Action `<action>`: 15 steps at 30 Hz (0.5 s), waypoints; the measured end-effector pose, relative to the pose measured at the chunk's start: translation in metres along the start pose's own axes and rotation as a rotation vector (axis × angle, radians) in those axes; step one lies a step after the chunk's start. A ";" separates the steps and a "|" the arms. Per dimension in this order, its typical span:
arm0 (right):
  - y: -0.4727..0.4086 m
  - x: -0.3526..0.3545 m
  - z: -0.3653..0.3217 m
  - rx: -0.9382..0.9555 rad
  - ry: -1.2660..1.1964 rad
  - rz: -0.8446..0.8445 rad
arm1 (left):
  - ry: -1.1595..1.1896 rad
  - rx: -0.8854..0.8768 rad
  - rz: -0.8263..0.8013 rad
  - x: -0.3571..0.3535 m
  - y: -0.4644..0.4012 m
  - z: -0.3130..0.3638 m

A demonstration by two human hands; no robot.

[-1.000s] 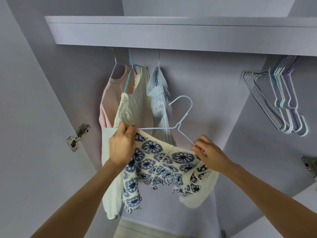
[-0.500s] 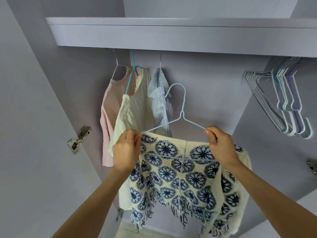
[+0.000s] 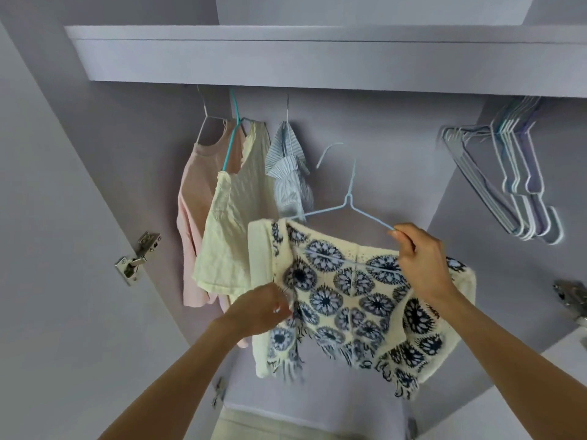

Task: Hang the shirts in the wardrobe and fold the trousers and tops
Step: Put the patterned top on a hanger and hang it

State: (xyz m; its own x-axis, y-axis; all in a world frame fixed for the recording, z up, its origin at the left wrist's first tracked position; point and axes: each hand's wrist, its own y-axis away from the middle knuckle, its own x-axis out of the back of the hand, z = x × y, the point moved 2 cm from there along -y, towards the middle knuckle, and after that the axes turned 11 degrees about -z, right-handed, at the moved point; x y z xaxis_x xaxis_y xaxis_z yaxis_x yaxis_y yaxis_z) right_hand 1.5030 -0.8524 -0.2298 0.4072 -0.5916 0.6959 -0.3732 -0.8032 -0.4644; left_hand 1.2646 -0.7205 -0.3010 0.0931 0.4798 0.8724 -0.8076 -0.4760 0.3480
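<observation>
A flat lilac shelf board (image 3: 317,55) spans the top of the view, a silver metal door hinge (image 3: 137,257) sits on the left panel, a second silver hinge (image 3: 570,296) shows at the right edge, and pale beige flooring (image 3: 305,423) lies below.

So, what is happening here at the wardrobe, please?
A person is putting a patterned cream top on a light blue wire hanger. The right hand holds the hanger's right shoulder and the top; the left hand grips the top's left edge. The hanger is not yet hung. Three garments hang behind.
</observation>
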 end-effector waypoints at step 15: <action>0.012 0.034 0.013 0.084 -0.072 -0.052 | 0.086 -0.270 0.685 0.070 -0.003 0.017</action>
State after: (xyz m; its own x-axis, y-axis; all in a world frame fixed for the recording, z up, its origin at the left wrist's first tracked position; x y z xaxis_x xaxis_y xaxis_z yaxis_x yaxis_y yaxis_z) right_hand 1.5227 -0.8826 -0.2189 0.4844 -0.5498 0.6806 -0.2801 -0.8344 -0.4747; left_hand 1.2829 -0.6980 -0.2349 -0.5202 0.2019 0.8298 -0.7846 -0.4967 -0.3710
